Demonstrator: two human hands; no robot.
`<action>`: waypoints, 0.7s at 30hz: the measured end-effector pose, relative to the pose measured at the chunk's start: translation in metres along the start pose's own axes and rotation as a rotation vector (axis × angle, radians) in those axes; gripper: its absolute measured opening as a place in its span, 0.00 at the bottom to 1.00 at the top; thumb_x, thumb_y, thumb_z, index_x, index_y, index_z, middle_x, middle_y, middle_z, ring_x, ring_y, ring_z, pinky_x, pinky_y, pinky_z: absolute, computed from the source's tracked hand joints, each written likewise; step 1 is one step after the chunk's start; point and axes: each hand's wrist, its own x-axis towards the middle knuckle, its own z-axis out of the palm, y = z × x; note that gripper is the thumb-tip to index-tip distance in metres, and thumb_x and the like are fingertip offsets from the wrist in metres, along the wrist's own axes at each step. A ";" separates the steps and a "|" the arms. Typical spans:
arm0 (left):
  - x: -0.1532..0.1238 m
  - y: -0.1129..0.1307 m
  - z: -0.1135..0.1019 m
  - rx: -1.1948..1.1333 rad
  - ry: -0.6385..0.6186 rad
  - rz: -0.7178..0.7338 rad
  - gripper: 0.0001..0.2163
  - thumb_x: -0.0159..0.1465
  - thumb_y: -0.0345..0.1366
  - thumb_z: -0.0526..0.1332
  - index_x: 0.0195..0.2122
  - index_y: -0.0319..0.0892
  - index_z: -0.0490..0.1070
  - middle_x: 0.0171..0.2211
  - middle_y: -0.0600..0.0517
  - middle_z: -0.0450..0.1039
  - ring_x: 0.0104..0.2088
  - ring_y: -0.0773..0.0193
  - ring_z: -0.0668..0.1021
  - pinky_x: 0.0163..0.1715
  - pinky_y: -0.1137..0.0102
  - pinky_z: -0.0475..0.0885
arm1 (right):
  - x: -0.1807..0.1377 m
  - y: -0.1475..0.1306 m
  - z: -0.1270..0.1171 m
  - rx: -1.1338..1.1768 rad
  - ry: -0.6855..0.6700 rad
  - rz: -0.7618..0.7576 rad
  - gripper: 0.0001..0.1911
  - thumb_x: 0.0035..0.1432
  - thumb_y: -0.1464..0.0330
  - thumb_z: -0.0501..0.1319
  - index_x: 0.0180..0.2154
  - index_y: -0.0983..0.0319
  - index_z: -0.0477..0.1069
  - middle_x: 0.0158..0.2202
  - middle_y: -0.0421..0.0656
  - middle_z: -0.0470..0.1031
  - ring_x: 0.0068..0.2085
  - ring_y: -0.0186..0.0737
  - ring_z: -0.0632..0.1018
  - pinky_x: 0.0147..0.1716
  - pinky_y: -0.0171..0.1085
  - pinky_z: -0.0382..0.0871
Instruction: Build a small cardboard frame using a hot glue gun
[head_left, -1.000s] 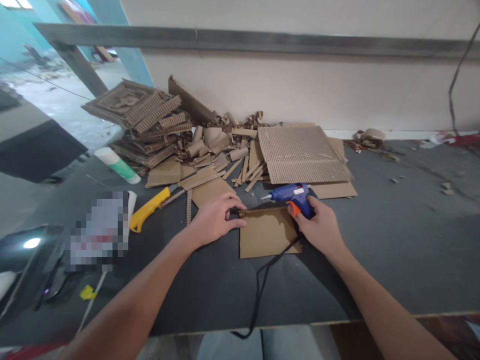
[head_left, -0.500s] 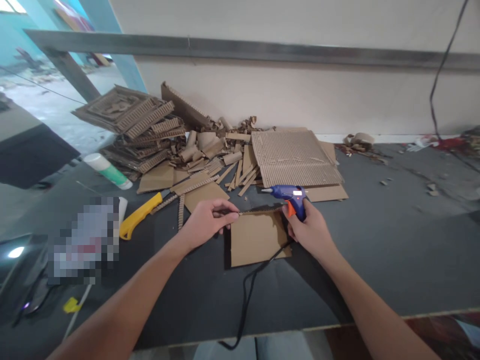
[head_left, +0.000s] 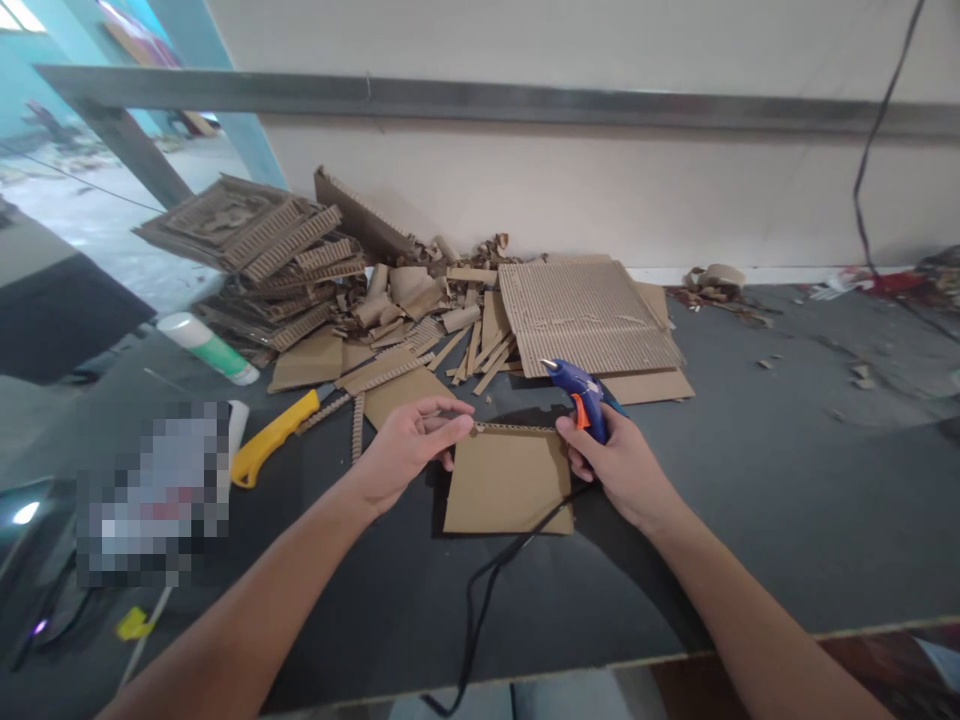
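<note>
As left hand (head_left: 412,450), right hand (head_left: 626,460) pinch corrugated strip (head_left: 517,428) (ends, apparently), gripped glue gun (head_left: 577,384) tilts steeper.

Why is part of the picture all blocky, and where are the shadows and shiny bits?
Head view: coarse blocks cover a patch at left, hiding what's underneath; head view: white glare shows near the left edge; head view: dark shadows fall on the table beside the cardboard square and along the right forearm.
</note>
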 end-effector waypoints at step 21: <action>0.007 -0.010 -0.001 -0.068 0.032 0.047 0.18 0.55 0.47 0.72 0.37 0.36 0.79 0.26 0.51 0.75 0.22 0.72 0.72 0.21 0.77 0.73 | -0.007 -0.004 0.004 -0.034 0.059 -0.032 0.26 0.41 0.55 0.75 0.37 0.62 0.68 0.24 0.34 0.68 0.18 0.26 0.63 0.15 0.31 0.59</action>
